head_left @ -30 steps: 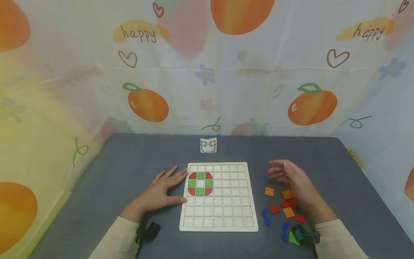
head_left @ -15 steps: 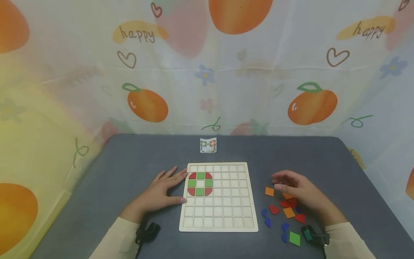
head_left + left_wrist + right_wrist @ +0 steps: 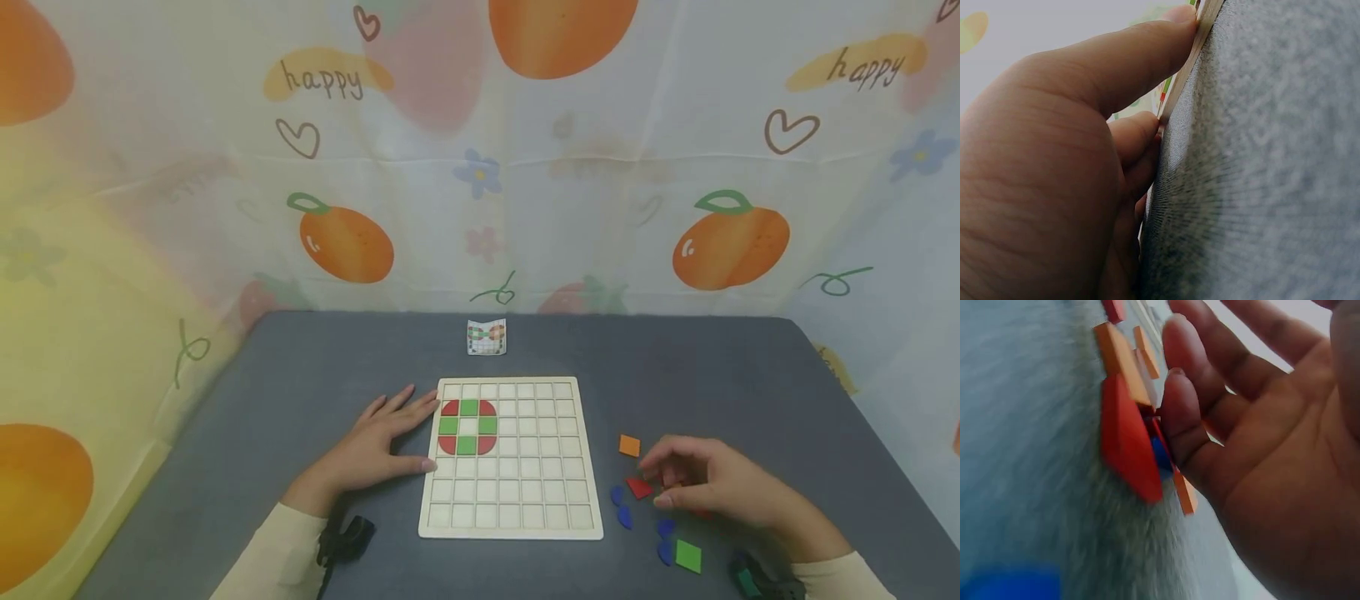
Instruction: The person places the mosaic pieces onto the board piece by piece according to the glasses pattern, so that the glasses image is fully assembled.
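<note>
My left hand [image 3: 367, 450] lies spread at the left edge of a wooden grid board [image 3: 510, 521], thumb and fingertips touching its rim. In the board's upper left, red corner pieces and green squares [image 3: 468, 407] form a ring round one bare cell. To the right of the board, my right hand [image 3: 720, 479] hovers with loosely bent fingers low over a cluster of loose tiles, hiding several. Among those in the right wrist view are a red tile [image 3: 1125, 444], an orange tile [image 3: 1121, 362] and a blue piece [image 3: 1161, 456], close by the fingertips. Nothing shows gripped.
An orange square [image 3: 629, 446], a red piece [image 3: 639, 487], several blue half-round pieces [image 3: 625, 517] and a green square [image 3: 688, 557] lie between board and right arm. A small printed pattern card [image 3: 487, 337] stands behind the board. Patterned cloth [image 3: 585, 208] hangs behind the table.
My right hand has come down and toward me from beyond the loose tiles to right over them, its fingers bending more. The left hand and the board have stayed put.
</note>
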The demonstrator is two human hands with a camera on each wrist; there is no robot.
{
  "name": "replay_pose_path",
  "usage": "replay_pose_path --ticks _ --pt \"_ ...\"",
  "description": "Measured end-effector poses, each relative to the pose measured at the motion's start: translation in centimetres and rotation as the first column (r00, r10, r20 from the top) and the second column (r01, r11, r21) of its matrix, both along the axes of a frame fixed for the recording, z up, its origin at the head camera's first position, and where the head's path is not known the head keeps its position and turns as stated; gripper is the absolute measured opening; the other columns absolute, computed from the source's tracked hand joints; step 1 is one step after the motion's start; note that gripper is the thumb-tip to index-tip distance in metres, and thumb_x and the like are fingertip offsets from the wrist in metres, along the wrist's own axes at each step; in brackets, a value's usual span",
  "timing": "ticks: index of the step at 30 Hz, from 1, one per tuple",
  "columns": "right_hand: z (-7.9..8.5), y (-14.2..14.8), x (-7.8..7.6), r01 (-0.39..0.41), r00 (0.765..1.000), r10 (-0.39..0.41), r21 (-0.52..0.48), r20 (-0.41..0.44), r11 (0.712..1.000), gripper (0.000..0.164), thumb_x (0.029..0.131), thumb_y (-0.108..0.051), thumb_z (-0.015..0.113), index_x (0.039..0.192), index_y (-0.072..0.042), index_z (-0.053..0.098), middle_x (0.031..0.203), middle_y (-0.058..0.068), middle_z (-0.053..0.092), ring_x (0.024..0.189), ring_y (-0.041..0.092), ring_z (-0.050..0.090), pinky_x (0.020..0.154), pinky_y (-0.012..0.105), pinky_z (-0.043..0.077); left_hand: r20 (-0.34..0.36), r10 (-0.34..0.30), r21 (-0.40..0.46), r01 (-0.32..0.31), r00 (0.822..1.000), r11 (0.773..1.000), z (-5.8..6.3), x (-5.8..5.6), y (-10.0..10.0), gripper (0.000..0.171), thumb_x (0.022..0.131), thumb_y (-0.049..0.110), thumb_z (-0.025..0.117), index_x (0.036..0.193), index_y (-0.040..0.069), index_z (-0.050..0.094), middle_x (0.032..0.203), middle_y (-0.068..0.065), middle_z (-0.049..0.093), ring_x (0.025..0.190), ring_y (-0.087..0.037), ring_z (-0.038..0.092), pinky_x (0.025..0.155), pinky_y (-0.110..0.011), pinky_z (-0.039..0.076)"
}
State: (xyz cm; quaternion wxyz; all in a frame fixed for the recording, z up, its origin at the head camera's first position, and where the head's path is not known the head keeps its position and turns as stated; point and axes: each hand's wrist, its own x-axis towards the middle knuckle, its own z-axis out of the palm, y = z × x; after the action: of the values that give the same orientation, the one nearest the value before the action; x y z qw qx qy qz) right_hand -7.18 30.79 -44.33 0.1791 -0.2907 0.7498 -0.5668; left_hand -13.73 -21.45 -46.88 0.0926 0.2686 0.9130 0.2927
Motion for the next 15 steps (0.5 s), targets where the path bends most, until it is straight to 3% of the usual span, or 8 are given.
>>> replay_pose_path --ticks 4,8,11,15 --pt "0.1 0.8 1.2 -0.083 0.996 0.082 0.033 0.034 0.996 0.031 0.097 0.004 0.079 0.126 -0.005 0.071 0.100 0.016 0.065 0.083 0.024 0.060 0.068 0.035 0.054 0.002 0.007 -0.007 -0.007 1.000 1.000 -0.1 -0.1 0.0 0.100 0.090 0.065 0.082 0.172 0.026 0.039 0.174 0.010 0.032 0.165 -0.031 0.011 0.126 -0.066 0.001" --pt "0.3 1.3 2.3 -0.163 0.980 0.151 0.088 0.128 0.983 0.038 0.096 -0.002 0.082 0.130 -0.007 0.067 0.114 0.015 0.064 0.097 0.025 0.059 0.080 0.031 0.054 -0.011 0.008 -0.010 -0.008 1.000 1.000 -0.3 -0.2 0.0 0.100 0.090 0.065 0.081 0.171 0.026 0.039 0.174 0.011 0.033 0.165 -0.031 0.012 0.126 -0.066 0.002" --pt "0.2 1.0 2.7 -0.189 0.981 0.176 0.169 0.086 0.967 0.044 0.090 -0.007 0.088 0.128 -0.012 0.066 0.115 0.005 0.060 0.099 0.022 0.055 0.080 0.030 0.051 -0.019 0.007 -0.010 -0.007 1.000 1.000 -0.4 -0.2 -0.1 0.099 0.091 0.065 0.081 0.171 0.025 0.039 0.174 0.010 0.033 0.165 -0.032 0.013 0.126 -0.066 0.002" --pt "0.0 0.3 2.8 -0.147 0.986 0.161 0.268 -0.033 0.952 0.045 0.084 -0.007 0.090 0.121 -0.019 0.066 0.105 -0.006 0.054 0.093 0.017 0.052 0.069 0.032 0.047 -0.010 0.008 -0.006 -0.008 1.000 1.000 -0.2 -0.1 0.0 0.100 0.090 0.065 0.082 0.171 0.025 0.040 0.174 0.011 0.033 0.165 -0.032 0.013 0.126 -0.066 0.002"
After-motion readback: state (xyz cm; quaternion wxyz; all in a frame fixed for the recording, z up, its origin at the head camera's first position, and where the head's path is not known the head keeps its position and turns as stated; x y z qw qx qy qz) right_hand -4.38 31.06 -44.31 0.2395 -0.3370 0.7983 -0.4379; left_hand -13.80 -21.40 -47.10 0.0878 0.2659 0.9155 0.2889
